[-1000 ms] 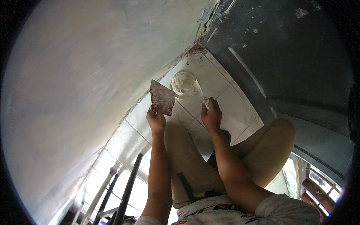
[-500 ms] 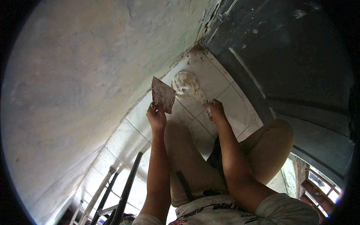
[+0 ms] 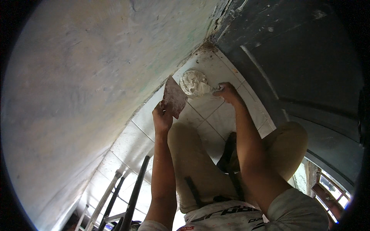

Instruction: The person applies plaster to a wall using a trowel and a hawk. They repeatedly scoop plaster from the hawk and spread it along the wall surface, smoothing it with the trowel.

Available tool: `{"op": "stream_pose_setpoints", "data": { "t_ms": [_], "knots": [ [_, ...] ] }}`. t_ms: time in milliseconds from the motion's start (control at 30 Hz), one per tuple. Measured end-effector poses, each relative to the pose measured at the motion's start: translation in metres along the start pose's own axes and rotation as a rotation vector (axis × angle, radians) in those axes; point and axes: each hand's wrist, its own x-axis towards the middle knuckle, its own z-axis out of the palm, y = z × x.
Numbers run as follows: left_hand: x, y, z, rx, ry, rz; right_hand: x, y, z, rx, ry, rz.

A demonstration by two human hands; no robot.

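In my left hand [image 3: 163, 120] is a flat, square-edged plate [image 3: 175, 98], reddish-brown and smeared with whitish putty. I grip it at its lower edge, tilted beside the wall. Just right of it, a round tub of white putty [image 3: 191, 80] stands on the tiled floor. My right hand [image 3: 229, 93] is closed on the handle of a putty knife [image 3: 216, 89], at the tub's right side. White putty covers the knife's front end, which merges with the heap, so the blade's outline is hidden.
A patchy plastered wall [image 3: 88, 73] rises on the left, and a dark panel [image 3: 308, 57] on the right. They meet near a dirty floor corner [image 3: 208, 48]. Black and pale poles [image 3: 133, 188] stand at lower left. My bent knees flank the white tiles [image 3: 210, 109].
My right hand has moved forward and slightly right, bringing the putty-covered knife against the tub's right side. My left hand and the plate have shifted a little to the right.
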Motion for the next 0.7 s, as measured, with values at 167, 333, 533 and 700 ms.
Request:
{"op": "stream_pose_setpoints", "data": {
  "t_ms": [167,333,533,700],
  "knots": [
    [0.023,0.003,-0.005,0.407,-0.094,-0.014,0.063,-0.031,-0.03,-0.486,0.091,-0.269],
    [0.019,-0.005,0.001,0.365,-0.017,-0.039,0.071,-0.097,-0.029,-0.905,-0.141,-0.502],
    [0.008,-0.021,-0.005,0.313,0.076,-0.173,0.064,-0.152,-0.008,-1.084,-0.198,-0.606],
    [0.007,-0.032,-0.02,0.312,0.109,-0.263,0.081,-0.087,-0.032,-0.648,-0.173,-0.236]
  ]
}}
